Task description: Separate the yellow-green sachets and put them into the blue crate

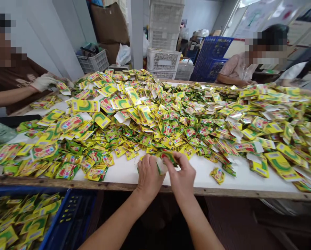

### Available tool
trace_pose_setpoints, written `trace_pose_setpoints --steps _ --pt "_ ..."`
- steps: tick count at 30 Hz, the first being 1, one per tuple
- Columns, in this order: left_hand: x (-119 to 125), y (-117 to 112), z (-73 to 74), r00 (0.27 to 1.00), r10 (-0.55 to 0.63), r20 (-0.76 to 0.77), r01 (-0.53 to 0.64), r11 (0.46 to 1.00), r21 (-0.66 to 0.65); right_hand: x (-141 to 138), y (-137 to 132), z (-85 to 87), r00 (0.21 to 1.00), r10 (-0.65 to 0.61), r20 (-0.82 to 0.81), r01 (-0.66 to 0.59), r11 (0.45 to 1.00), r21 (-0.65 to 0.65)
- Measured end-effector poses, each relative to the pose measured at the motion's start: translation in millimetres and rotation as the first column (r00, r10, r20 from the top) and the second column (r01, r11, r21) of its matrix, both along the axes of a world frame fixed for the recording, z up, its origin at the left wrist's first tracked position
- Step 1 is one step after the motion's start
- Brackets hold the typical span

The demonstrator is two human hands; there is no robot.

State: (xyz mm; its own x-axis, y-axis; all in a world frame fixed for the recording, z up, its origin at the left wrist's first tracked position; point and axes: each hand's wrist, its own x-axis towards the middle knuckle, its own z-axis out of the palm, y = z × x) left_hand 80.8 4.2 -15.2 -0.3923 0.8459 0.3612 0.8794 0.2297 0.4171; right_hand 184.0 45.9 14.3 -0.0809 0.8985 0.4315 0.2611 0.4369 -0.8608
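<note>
At a white desk [126, 170] heaped with yellow-and-green packs [142, 114], my right grip [181, 172] pinched a glossy green, red-marked packet [170, 156] above the near side, beside a white-flapped carton [161, 167] clasped in my left grip [149, 175].

**White table [126, 170] heaped with packets [96, 172] and boxes [281, 165]**

The tabletop is edged along the front by a wooden strip [113, 186]. Most of its surface is covered by a mound in which small shiny packets are mixed with flat yellow boxes, some with white flaps raised. Bare white is left showing at the front middle. Toward the right, a single packet [218, 175] is set slightly apart. A dark flat object [18, 121] is seen at far left.
</note>
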Motion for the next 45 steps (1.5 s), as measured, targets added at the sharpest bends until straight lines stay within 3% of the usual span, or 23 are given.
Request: trace_pose_setpoints --steps 3,6,7,11,13,18,22,26,28,31,34,36,41,45 --pt "10 9 -2.1 0.991 0.087 0.100 -0.091 0.995 0.034 -5 -4 -2.4 0.980 -0.002 0.197 -0.023 0.992 0.123" --pt "12 12 -2.8 0.980 0.115 0.161 -0.124 0.991 0.047 2 -2 2.9 0.957 0.116 0.265 -0.159 0.976 0.147" --pt "12 12 -2.8 0.980 0.106 0.170 -0.117 0.992 0.056 4 0 6.5 0.964 0.121 0.238 -0.160 0.975 0.152" --pt "18 10 -3.7 0.970 0.059 0.235 -0.084 0.992 0.095 2 4 15.2 0.997 -0.042 -0.067 0.050 0.992 0.113" --pt "21 11 -6.0 0.965 0.052 0.257 -0.089 0.987 0.136 0 4 11.3 0.997 0.006 -0.074 -0.002 0.998 0.060" --pt "21 11 -10.9 0.956 0.076 0.284 -0.123 0.981 0.150 3 3 1.3 0.953 0.062 0.297 -0.105 0.986 0.130" --pt "19 8 -11.2 0.951 0.085 0.298 -0.131 0.982 0.137 6 8 14.8 0.830 0.246 0.501 -0.306 0.951 0.039" --pt "16 6 -11.8 0.940 0.089 0.328 -0.140 0.980 0.137 5 13 28.7 0.724 0.413 0.553 -0.487 0.873 -0.014" --pt "15 5 -12.7 0.926 0.073 0.371 -0.136 0.980 0.146 5 15 30.6 0.778 0.371 0.507 -0.427 0.904 -0.007" --pt "12 4 -14.4 0.909 0.041 0.415 -0.127 0.975 0.181 3 17 26.3 0.937 0.287 0.201 -0.271 0.957 -0.104" --pt "11 2 -15.4 0.912 0.028 0.410 -0.125 0.970 0.211 0 18 14.9 0.934 0.324 -0.147 -0.353 0.895 -0.272" --pt "11 0 -15.0 0.919 0.011 0.394 -0.108 0.969 0.224 -3 18 6.1 0.917 0.336 -0.214 -0.391 0.863 -0.319" --pt "11 -2 -14.4 0.933 -0.031 0.360 -0.059 0.970 0.237 0 19 -4.5 0.953 0.301 0.042 -0.284 0.932 -0.225" --pt "12 -2 -15.3 0.916 -0.017 0.401 -0.082 0.970 0.229 4 17 4.9 0.864 0.398 0.308 -0.390 0.917 -0.089"
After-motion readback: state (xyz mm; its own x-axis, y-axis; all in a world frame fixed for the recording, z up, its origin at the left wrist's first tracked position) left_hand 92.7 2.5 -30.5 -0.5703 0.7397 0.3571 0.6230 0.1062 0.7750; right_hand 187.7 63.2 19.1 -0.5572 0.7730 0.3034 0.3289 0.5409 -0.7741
